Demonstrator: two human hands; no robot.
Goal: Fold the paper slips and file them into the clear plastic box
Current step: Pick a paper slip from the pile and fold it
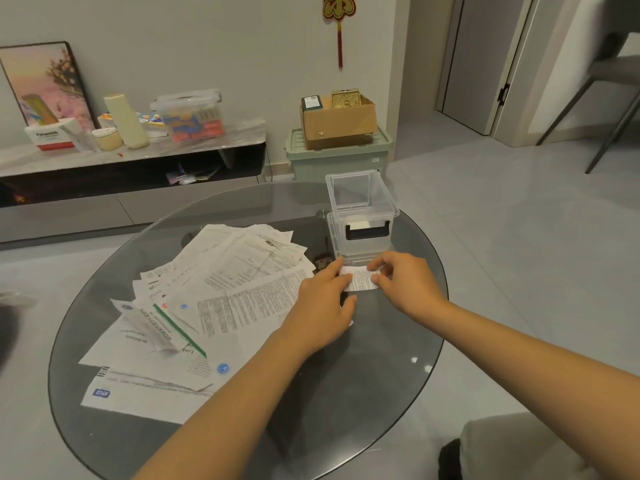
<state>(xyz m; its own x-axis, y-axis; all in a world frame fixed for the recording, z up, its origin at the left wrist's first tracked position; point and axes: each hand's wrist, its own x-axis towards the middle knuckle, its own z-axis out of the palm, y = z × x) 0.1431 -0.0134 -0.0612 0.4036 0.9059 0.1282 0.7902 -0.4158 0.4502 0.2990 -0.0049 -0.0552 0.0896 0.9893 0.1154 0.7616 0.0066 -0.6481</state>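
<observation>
Both hands, left [323, 299] and right [403, 282], pinch one slip [360, 283] just before the clear box [360, 216]. Advice: align edges, crease firmly.

Glass table [346, 393] — papers [207, 306], box [360, 216].

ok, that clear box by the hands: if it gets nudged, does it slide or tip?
The clear plastic box looks nearly empty, so probably light. It stands on a smooth glass table, so a low push likely slides it. It is fairly tall for its base, so a push near the rim might tip it.
</observation>
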